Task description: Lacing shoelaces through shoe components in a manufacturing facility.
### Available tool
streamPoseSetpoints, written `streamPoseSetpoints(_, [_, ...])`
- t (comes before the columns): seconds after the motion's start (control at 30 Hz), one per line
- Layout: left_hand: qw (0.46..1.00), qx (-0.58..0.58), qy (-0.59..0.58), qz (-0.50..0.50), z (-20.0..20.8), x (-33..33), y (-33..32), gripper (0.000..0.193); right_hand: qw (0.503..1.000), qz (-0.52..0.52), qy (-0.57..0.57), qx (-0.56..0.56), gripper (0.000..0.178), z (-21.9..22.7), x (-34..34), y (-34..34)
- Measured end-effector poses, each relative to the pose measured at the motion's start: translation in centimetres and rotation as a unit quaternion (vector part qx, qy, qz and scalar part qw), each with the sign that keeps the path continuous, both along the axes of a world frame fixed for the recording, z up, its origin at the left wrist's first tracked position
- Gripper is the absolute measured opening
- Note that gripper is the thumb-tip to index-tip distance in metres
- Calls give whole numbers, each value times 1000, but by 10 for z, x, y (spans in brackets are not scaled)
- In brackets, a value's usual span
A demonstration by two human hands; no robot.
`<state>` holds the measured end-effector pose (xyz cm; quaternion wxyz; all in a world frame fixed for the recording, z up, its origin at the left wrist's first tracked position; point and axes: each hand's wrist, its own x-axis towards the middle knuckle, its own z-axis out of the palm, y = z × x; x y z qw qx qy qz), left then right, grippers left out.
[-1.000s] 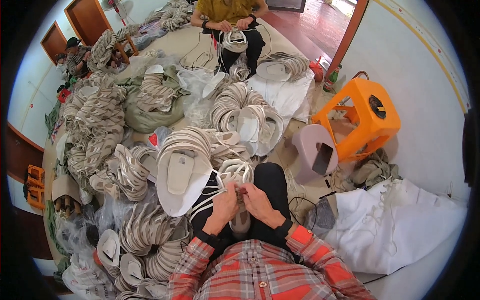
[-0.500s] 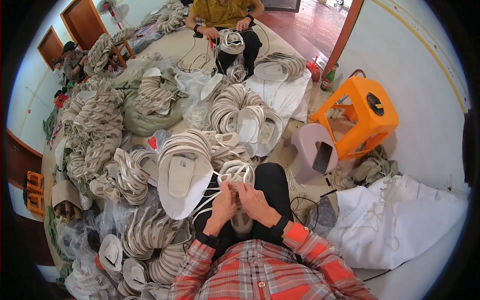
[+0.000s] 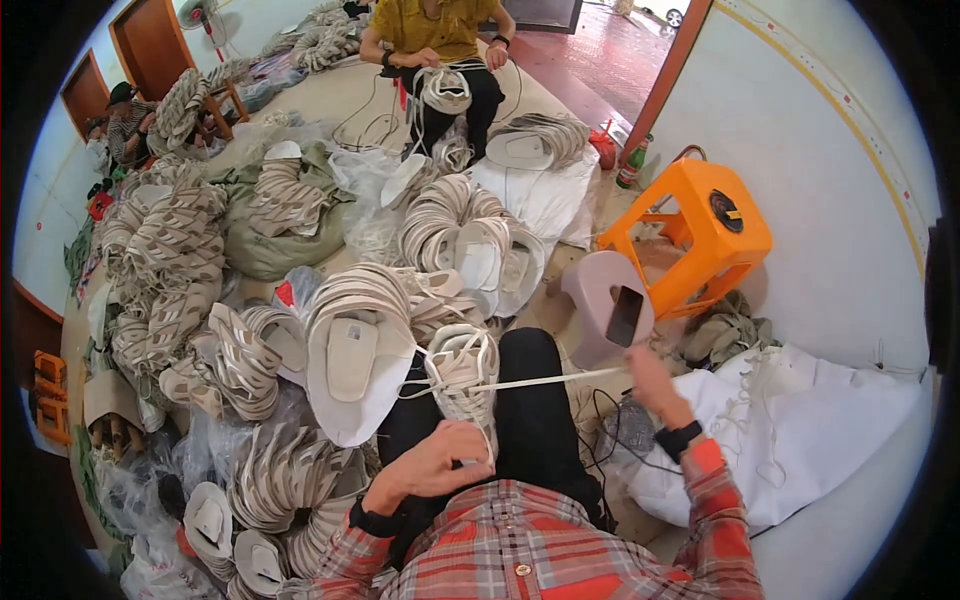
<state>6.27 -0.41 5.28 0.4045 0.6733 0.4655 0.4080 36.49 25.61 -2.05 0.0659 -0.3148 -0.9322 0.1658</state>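
A beige and white shoe upper (image 3: 461, 388) stands between my thighs with laces threaded across its front. My left hand (image 3: 438, 460) is closed on its near end, the fingers curled at the opening. Out to the right, my right hand (image 3: 657, 386) is slightly blurred, its fingers closed on the end of a cream shoelace (image 3: 565, 379). That lace runs taut and almost level from the upper to the hand. Loose lace loops hang at the upper's left side. Just left of it leans a stack of nested uppers (image 3: 350, 352), a white insole-shaped piece at its front.
Piles of shoe uppers (image 3: 180, 240) and plastic bags fill the left side. To the right stand a grey stool (image 3: 590, 285) with a phone (image 3: 625, 316), an orange stool (image 3: 690, 230) and a white sack (image 3: 800, 430). Opposite, a person (image 3: 435, 40) in mustard handles another upper.
My hands were together at the laces; now the right has swung out rightward, drawing a lace straight. The left has moved down to the upper's near end. The whole view has shifted slightly.
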Motion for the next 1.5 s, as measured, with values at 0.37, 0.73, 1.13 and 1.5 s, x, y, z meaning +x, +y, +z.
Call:
streamPoseSetpoints(0.37, [974, -119, 43, 188, 1, -31, -47, 16, 903, 21, -82, -422, 24, 24, -175, -70])
streamPoseSetpoints(0.73, [959, -146, 86, 227, -9, -42, -48, 16, 815, -45, -46, -576, 23, 21, -156, -62])
streamPoseSetpoints(1.13, [948, -100, 19, 302, -65, -41, 14, 31, 949, -138, -188, 211, 8, 55, 118, 83])
streamPoseSetpoints(1.5, [955, -15, 293, 37, -51, 76, 47, 19, 641, -409, 609, -228, 21, 31, 154, 89])
